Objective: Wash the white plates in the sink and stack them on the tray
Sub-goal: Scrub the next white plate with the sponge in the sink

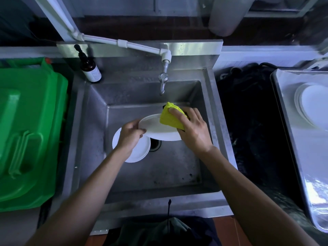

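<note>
Left hand [130, 134] grips the rim of a round white plate [158, 129], tilted over the steel sink [134, 174]. Right hand [192, 128] clamps a nubbly yellow sponge [169, 118] (folded) against it. More plates [136, 153] lie below; a washed stack [312, 105] sits on the metal tray [301, 157].

Bottle [90, 69] label blurred; no legible text.
</note>
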`<state>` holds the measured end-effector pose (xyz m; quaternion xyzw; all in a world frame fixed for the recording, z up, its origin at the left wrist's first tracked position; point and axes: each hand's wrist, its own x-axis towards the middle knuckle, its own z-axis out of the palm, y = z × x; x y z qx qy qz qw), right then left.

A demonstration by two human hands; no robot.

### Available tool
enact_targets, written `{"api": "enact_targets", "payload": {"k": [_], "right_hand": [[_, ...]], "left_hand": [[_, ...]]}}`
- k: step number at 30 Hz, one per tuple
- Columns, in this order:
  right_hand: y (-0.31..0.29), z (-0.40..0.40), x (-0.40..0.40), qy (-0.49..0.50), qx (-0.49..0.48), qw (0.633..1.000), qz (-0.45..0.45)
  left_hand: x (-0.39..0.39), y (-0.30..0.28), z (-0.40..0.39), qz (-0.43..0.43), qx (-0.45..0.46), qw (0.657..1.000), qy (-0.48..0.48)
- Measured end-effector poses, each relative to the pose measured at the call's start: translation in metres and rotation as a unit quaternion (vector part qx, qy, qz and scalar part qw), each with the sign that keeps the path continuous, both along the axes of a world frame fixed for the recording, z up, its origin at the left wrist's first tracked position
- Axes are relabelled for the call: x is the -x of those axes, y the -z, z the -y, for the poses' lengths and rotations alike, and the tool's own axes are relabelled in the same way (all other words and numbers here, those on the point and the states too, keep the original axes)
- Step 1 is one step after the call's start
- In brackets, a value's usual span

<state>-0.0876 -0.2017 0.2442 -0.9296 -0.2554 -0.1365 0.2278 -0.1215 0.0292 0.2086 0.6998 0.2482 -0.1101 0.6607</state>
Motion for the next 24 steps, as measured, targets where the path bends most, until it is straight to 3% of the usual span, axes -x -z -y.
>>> {"api": "enact_targets", "payload": {"k": [2,5,9,16,24], "right_hand": [[-0.004,0.001,0.002,0.006,-0.008,1.0,0.002],[-0.009,0.003,0.002,0.004,-0.011,1.0,0.016],[-0.01,0.002,0.006,-0.005,-0.006,0.999,0.049],[-0.005,0.008,0.015,-0.028,0.006,0.996,0.083],[0.002,0.017,0.037,-0.039,0.02,0.998,0.049]], "left_hand": [[0.007,-0.005,-0.001,-0.05,0.101,0.992,-0.064],[0.012,-0.01,-0.003,-0.158,0.236,0.951,-0.122],[0.001,-0.019,0.005,-0.218,0.279,0.929,-0.102],[-0.013,-0.038,0.024,-0.213,0.302,0.924,-0.102],[-0.014,-0.04,0.038,-0.148,0.358,0.899,-0.205]]}}
